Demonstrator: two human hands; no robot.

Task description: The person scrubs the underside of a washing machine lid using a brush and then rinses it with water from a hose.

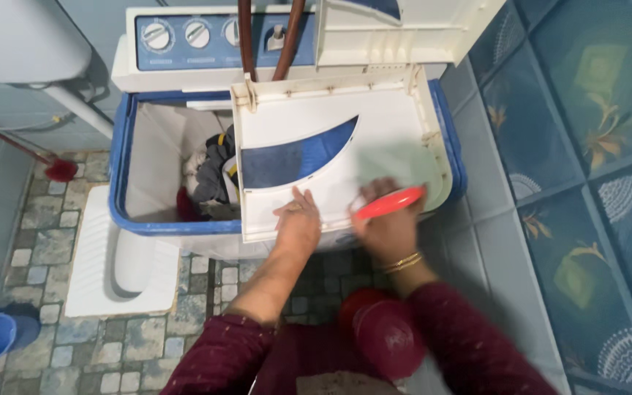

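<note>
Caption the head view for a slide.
Left hand rests on a white washing-machine lid; right hand holds a red lid beside it.

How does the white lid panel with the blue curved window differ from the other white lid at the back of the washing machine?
The white lid panel with the blue curved window lies flat over the tub, under both hands; the rear white lid is tipped up against the wall. The left hand presses on the flat one; nothing touches the raised one. Both are white ribbed plastic.
</note>
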